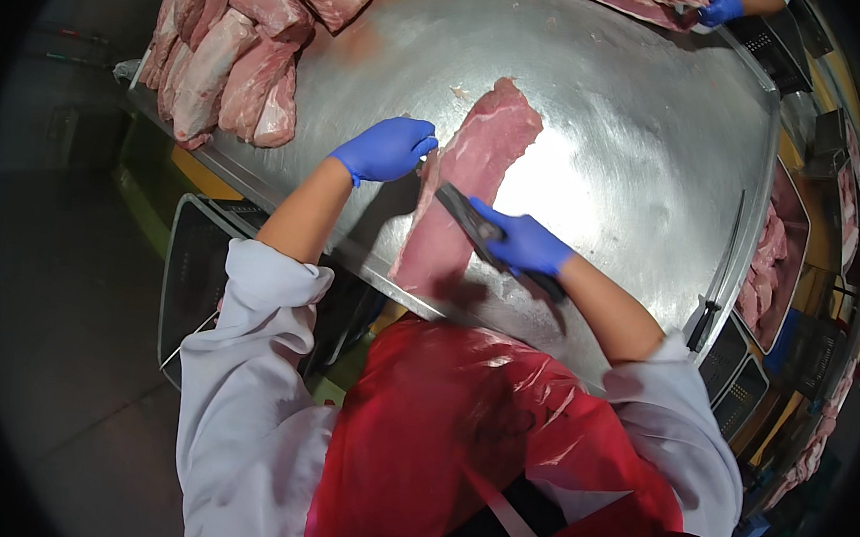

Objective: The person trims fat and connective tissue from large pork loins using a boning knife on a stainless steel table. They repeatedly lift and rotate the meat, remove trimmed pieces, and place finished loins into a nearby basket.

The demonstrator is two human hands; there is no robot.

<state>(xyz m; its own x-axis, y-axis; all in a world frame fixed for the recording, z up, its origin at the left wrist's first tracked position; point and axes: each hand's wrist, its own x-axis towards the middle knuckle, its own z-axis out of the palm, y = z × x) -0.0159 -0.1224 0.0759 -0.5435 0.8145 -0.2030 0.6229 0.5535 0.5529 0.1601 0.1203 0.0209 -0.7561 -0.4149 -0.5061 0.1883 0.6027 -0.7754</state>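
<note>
A long pink slab of meat (480,173) lies lengthwise near the middle of the steel table (635,133). My left hand (386,150), in a blue glove, has its fingers closed at the slab's left edge; what they grip is too small to make out. My right hand (525,243), also gloved in blue, grips a dark, flat, long tool (458,216) that lies slanted over the lower half of the slab.
Meat cuts (254,81) pile at the back left. A knife (708,315) lies along the right edge, beside a bin of meat (765,259). A black crate (189,264) stands lower left. A co-worker's gloved hand (722,9) holds meat (624,0) at the back right.
</note>
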